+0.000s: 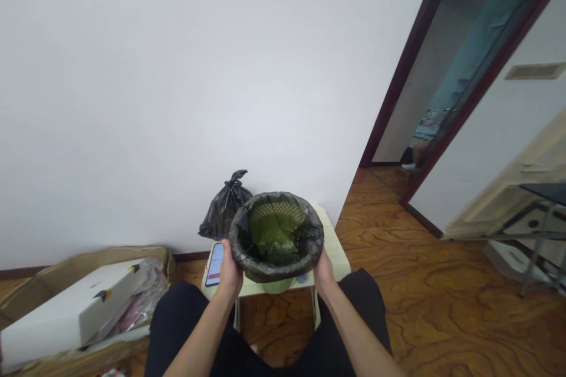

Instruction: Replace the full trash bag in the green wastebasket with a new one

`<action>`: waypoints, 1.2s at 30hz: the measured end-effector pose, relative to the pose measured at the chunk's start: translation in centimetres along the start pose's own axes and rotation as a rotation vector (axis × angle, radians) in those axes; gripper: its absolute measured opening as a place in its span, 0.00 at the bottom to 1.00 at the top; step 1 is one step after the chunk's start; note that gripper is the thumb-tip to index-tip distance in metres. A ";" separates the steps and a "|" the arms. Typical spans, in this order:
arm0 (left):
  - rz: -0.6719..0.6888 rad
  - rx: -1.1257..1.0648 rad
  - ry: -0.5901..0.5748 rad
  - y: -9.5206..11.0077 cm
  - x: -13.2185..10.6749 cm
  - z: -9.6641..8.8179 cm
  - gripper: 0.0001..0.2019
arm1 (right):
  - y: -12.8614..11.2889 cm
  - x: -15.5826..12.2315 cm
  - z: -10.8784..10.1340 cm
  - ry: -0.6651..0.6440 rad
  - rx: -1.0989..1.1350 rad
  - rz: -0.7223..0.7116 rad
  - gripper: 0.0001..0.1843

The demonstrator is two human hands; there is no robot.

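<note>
A small green waste bin [276,285] stands on a low pale table [338,253] in front of me. A black bin liner [276,230] is fitted over its rim and hangs inside. My left hand [230,274] grips the left side of the lined rim. My right hand [323,274] holds the right side of the rim, its fingers hidden behind the bin. A smartphone [215,263] with a lit screen lies on the table just left of my left hand. A tied, full black rubbish bag [223,209] sits behind the bin against the wall.
An open cardboard box [79,306] holding a white box and plastic wrap lies on the floor at the left. My knees in black trousers [186,318] flank the table. A dark-framed doorway [442,82] opens at the right. A metal-legged table [542,218] stands at far right on the wooden floor.
</note>
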State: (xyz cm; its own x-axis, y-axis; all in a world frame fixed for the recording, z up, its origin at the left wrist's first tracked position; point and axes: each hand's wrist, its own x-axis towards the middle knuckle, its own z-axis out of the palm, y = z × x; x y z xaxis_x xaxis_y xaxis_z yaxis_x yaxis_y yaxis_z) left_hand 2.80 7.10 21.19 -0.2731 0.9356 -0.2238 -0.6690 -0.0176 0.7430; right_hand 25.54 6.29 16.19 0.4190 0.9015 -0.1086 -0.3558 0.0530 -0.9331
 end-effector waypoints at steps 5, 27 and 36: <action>-0.018 -0.110 0.058 -1.5 -0.3 1.5 0.27 | 4.0 -0.3 2.6 0.120 0.068 0.001 0.34; -0.082 -0.038 0.003 0.2 0.9 0.7 0.30 | -2.2 -0.1 2.4 -0.156 0.092 0.055 0.42; -0.119 0.190 0.178 -1.9 1.3 -4.5 0.26 | 3.8 3.4 -5.9 0.142 -0.626 -0.077 0.23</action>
State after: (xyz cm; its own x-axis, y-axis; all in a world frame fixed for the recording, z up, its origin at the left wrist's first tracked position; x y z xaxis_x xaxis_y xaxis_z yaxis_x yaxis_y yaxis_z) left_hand 0.62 6.74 16.66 -0.3291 0.8501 -0.4111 -0.5667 0.1704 0.8061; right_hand 30.54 7.03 10.29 0.5455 0.8373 -0.0376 0.2166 -0.1842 -0.9587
